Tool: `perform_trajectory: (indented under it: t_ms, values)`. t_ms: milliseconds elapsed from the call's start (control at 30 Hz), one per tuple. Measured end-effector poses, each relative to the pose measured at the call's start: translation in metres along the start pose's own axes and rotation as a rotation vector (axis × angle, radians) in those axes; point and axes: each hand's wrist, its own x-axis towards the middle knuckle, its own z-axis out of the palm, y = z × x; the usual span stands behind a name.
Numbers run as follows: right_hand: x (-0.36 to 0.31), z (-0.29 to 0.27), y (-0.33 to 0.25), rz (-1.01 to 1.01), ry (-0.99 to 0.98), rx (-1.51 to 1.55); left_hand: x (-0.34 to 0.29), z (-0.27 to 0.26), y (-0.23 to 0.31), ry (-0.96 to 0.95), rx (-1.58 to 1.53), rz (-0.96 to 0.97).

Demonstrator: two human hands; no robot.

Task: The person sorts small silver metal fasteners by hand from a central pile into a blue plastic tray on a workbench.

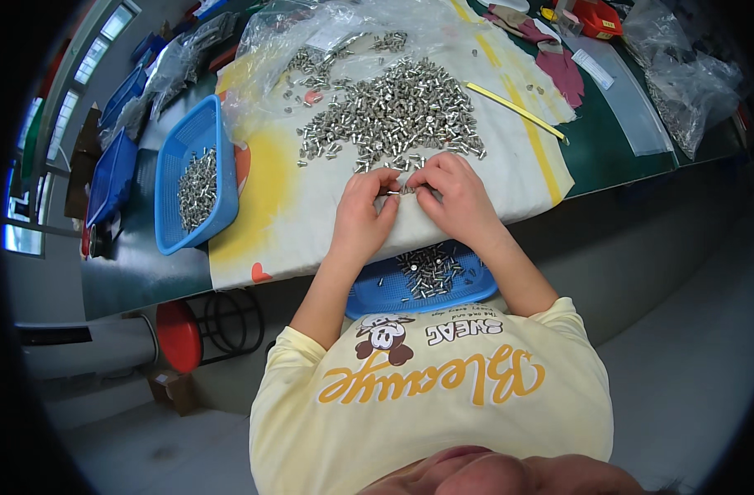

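Note:
A heap of small silvery metal parts (401, 107), stubby and some with a wider head, lies on the pale cloth (286, 223) over the table. At the near side of the heap, my left hand (366, 213) and my right hand (457, 200) face each other with bent fingers. Between their fingertips are a few of these metal parts (406, 190). Both hands look closed in a pinch, though the fingers partly hide what each one grips. Below them, at the table's front edge, a blue basket (368, 299) holds more such parts.
To the left stands a taller blue basket (169, 165) with metal parts inside. A yellow strip (517, 112) lies right of the heap, and clear plastic sheeting (269, 49) covers the far left. A red stool (179, 336) is below the table at left. Plastic bags (682, 74) lie far right.

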Motion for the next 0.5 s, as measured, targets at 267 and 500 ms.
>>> perform_trajectory:
  t_ms: [267, 500]
  values:
    - [-0.0003, -0.0035, -0.0061, 0.01, -0.021, -0.016, -0.0031, -0.0028, 0.0002, 0.028, 0.0, -0.102]
    - [0.0006, -0.0036, -0.0036, 0.011, -0.042, -0.008, 0.0004, -0.0051, 0.0053, -0.058, -0.092, -0.067]
